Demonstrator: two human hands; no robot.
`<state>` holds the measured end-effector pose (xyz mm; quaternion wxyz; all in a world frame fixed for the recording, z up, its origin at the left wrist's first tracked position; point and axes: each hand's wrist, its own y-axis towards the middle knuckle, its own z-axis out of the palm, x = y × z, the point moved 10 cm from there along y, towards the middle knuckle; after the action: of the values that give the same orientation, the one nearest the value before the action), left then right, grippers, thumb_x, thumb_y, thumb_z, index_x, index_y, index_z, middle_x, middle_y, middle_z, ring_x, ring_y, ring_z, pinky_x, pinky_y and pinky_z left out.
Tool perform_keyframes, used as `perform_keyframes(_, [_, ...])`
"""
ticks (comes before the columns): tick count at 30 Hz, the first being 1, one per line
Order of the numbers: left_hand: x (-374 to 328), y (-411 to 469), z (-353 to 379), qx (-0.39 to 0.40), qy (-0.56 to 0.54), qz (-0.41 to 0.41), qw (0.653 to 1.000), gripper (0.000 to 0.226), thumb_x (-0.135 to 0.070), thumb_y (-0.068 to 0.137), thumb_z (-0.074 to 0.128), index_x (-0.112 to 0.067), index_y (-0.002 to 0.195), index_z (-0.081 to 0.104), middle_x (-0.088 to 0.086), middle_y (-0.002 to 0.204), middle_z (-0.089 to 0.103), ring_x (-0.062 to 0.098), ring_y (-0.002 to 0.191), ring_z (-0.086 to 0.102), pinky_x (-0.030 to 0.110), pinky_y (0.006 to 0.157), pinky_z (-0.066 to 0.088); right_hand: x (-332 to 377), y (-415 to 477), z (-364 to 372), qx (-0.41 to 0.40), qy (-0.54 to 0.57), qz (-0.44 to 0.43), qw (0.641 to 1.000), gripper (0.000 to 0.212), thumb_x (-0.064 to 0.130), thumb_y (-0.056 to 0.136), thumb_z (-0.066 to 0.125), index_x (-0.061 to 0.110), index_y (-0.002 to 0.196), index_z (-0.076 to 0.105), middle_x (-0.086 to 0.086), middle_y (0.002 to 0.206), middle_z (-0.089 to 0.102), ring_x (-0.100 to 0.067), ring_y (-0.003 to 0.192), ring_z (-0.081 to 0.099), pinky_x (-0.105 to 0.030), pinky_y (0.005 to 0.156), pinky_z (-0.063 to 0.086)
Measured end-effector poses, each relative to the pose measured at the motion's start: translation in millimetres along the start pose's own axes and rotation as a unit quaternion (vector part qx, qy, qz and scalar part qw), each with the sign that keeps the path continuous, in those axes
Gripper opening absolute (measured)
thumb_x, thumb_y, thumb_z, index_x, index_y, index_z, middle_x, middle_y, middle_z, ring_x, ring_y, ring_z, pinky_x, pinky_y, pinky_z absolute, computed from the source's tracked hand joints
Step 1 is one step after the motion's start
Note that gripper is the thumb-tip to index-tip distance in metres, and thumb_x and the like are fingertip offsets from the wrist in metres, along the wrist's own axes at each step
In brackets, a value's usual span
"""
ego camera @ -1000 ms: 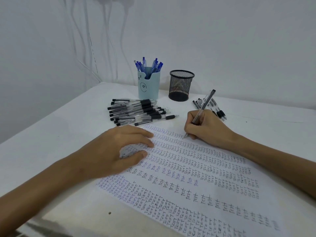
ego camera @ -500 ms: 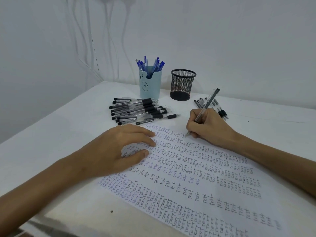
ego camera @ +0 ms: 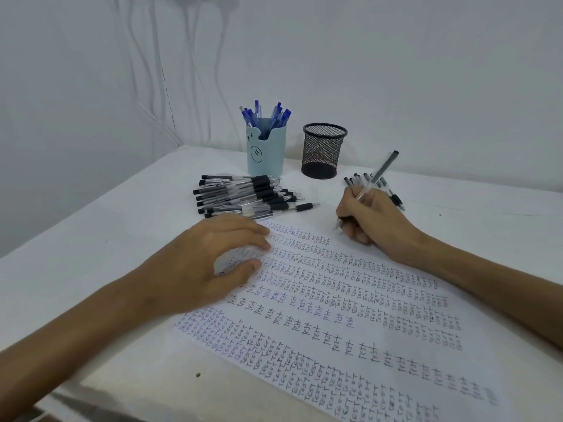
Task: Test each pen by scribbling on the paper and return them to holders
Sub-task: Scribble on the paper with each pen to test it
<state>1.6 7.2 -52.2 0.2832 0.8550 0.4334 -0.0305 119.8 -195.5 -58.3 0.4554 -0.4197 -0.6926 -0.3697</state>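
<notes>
a clear pen [ego camera: 381, 169] is gripped by the right hand [ego camera: 376, 217]. its lower barrel is enclosed by the curled fingers [ego camera: 350, 205], while the upper barrel is seen slanting up and away above the knuckles. the tip is shown just below the fingers, at the far edge of the paper [ego camera: 365, 318]; whether the sheet is touched by it cannot be told.

the left hand [ego camera: 201, 266] is laid on the near-left part of the paper. its fingers [ego camera: 243, 228] are loosely arched, the sheet is pressed by the fingertips and thumb, and nothing is held.

the paper is spread on the white worktop [ego camera: 91, 239] and is covered with rows of the written word "test" in black and bluish ink.

a pile of black pens [ego camera: 253, 196] is laid on the worktop just beyond the left hand. behind it, blue pens [ego camera: 265, 114] are stood in a pale blue holder [ego camera: 265, 153], and a black mesh holder [ego camera: 324, 150] is set just to its right. a smaller group of pens [ego camera: 396, 201] is partly hidden behind the right hand.
</notes>
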Motion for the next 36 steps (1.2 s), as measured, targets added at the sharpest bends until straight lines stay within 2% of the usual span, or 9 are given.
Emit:
perform_keyframes(5, [13.8, -2.1, -17.3, -0.074, 0.042, -0.060, 0.995, 0.029, -0.038, 0.096, 0.052, -0.026, 0.115, 0.071, -0.016, 0.132, 0.063, 0.004, 0.130, 0.053, 0.039, 0.108, 0.046, -4.4, 3.1, -2.4, 0.009, 0.069, -0.003, 0.998, 0.037, 0.039, 0.103, 0.054, 0.013, 0.083, 0.070, -0.011, 0.080, 0.063, -0.024, 0.061, 0.048, -0.024, 0.052, 0.035])
perform_keyframes(8, [22.4, -4.6, -24.4, -0.105, 0.066, -0.093, 0.988, 0.022, -0.026, 0.095, 0.058, -0.025, 0.112, 0.071, -0.015, 0.127, 0.065, 0.007, 0.125, 0.056, 0.034, 0.105, 0.047, -1.6, 3.6, -2.8, 0.014, 0.072, -0.027, 0.997, 0.019, 0.027, 0.100, 0.063, 0.008, 0.103, 0.065, -0.008, 0.081, 0.069, -0.018, 0.054, 0.054, -0.023, 0.043, 0.035])
perform_keyframes(11, [27.9, -6.3, -31.1, -0.136, 0.086, -0.119, 0.980, 0.020, -0.011, 0.094, 0.064, -0.021, 0.110, 0.072, -0.010, 0.122, 0.067, 0.014, 0.120, 0.058, 0.023, 0.099, 0.041, 0.8, 4.8, -3.4, 0.005, 0.113, -0.024, 0.993, 0.026, 0.033, 0.100, 0.061, 0.008, 0.104, 0.053, -0.019, 0.082, 0.072, -0.024, 0.053, 0.061, -0.025, 0.043, 0.045])
perform_keyframes(14, [32.4, -7.8, -33.4, -0.144, 0.114, -0.133, 0.974, 0.026, -0.019, 0.091, 0.059, -0.021, 0.113, 0.071, -0.008, 0.124, 0.066, 0.018, 0.120, 0.056, 0.036, 0.096, 0.047, -4.2, 4.4, -4.3, -0.012, 0.189, 0.036, 0.981, 0.037, 0.044, 0.107, 0.040, 0.010, 0.098, 0.050, -0.025, 0.080, 0.071, -0.029, 0.053, 0.064, -0.026, 0.045, 0.051])
perform_keyframes(18, [36.4, -7.9, -31.0, -0.124, 0.135, -0.148, 0.972, 0.035, -0.028, 0.088, 0.057, -0.023, 0.120, 0.070, -0.008, 0.128, 0.066, 0.021, 0.123, 0.055, 0.047, 0.092, 0.049, -0.5, 0.9, -3.1, 0.001, 0.163, 0.030, 0.986, 0.044, 0.047, 0.106, 0.042, 0.008, 0.095, 0.059, -0.024, 0.079, 0.072, -0.029, 0.052, 0.065, -0.025, 0.043, 0.050])
perform_keyframes(26, [44.3, -13.0, -35.9, -0.154, 0.102, -0.184, 0.965, 0.032, -0.010, 0.087, 0.072, -0.022, 0.113, 0.058, -0.010, 0.110, 0.054, 0.014, 0.096, 0.051, 0.031, 0.078, 0.040, 19.7, 32.8, -56.4, -0.078, -0.189, 0.029, 0.978, 0.031, 0.041, 0.103, 0.056, 0.012, 0.098, 0.065, 0.000, 0.053, 0.065, -0.011, 0.037, 0.050, -0.019, 0.040, 0.039])
perform_keyframes(29, [47.7, -14.1, -34.0, -0.151, 0.093, -0.191, 0.965, 0.030, -0.012, 0.089, 0.072, -0.024, 0.111, 0.056, -0.010, 0.106, 0.054, 0.012, 0.091, 0.052, 0.033, 0.077, 0.042, 22.1, 49.9, -76.3, -0.111, -0.291, 0.042, 0.949, 0.026, 0.030, 0.099, 0.057, 0.006, 0.110, 0.062, -0.004, 0.069, 0.070, -0.010, 0.045, 0.060, -0.017, 0.043, 0.043])
perform_keyframes(31, [46.8, -14.5, -34.8, -0.152, 0.091, -0.188, 0.966, 0.028, -0.012, 0.089, 0.072, -0.023, 0.110, 0.056, -0.010, 0.105, 0.055, 0.012, 0.089, 0.052, 0.033, 0.077, 0.042, 19.9, 59.7, -83.5, -0.127, -0.360, 0.040, 0.923, 0.037, 0.027, 0.097, 0.057, -0.006, 0.114, 0.062, -0.017, 0.083, 0.072, -0.027, 0.067, 0.067, -0.028, 0.058, 0.050])
perform_keyframes(36, [49.0, -14.3, -34.1, -0.151, 0.083, -0.192, 0.966, 0.026, -0.013, 0.089, 0.071, -0.025, 0.107, 0.056, -0.011, 0.100, 0.057, 0.011, 0.088, 0.052, 0.032, 0.077, 0.041, 2.0, 66.9, -84.1, -0.119, -0.476, 0.070, 0.869, 0.040, 0.029, 0.099, 0.055, 0.006, 0.067, 0.045, -0.008, 0.062, 0.044, -0.029, 0.063, 0.047, -0.028, 0.052, 0.034])
